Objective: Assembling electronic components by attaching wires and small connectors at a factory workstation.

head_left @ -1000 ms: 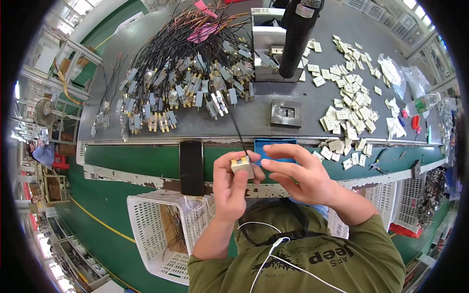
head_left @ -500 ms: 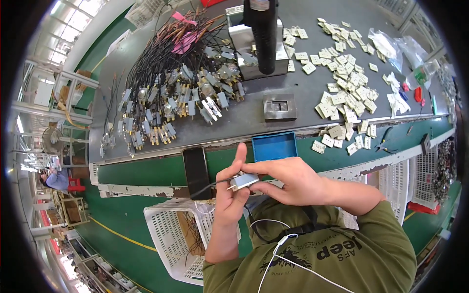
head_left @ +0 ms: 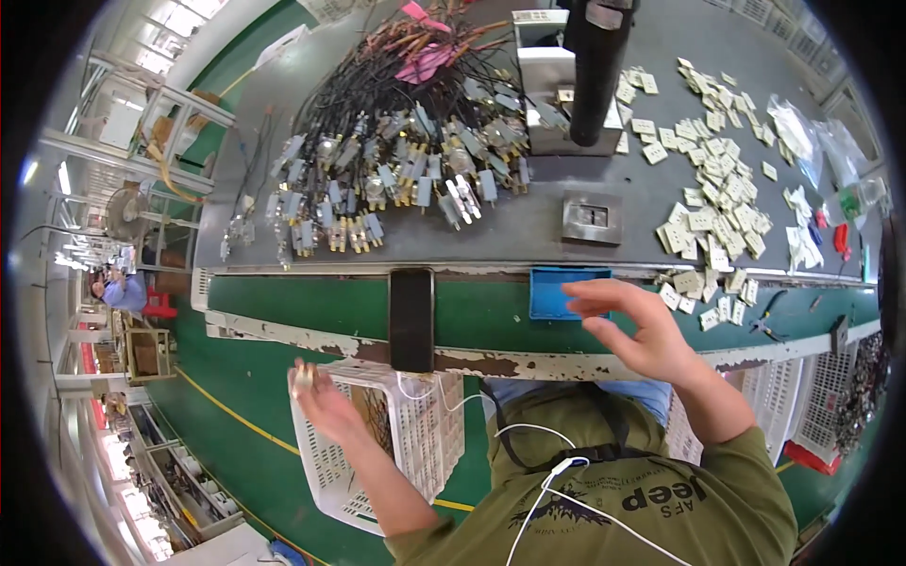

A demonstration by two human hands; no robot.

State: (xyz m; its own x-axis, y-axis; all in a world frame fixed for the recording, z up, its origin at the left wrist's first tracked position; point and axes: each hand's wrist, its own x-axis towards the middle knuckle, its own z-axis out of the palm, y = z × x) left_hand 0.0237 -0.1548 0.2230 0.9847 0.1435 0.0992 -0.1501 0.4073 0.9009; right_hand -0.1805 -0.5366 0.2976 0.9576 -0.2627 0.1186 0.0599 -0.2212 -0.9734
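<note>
While a small pale piece [head_left: 305, 375], too blurred for its kind to be told, is held at the fingertips of the left grip [head_left: 330, 407], that grip is seen over a white basket [head_left: 440, 436]. Well to its right, the right grip [head_left: 604, 316] is kept spread, thumb and fingers apart, and a blue tray [head_left: 549, 296] is partly covered by its fingertips; whether it is touched cannot be told. Between the two grips a dark phone [head_left: 411, 321] is laid at the near edge of the table [head_left: 514, 241]. Beyond the right grip a slotted metal block [head_left: 593, 219] is placed, with pale plates [head_left: 725, 203] scattered farther right. Beyond the left grip, toward the right, grey connectors [head_left: 406, 174] with black cords are heaped.
</note>
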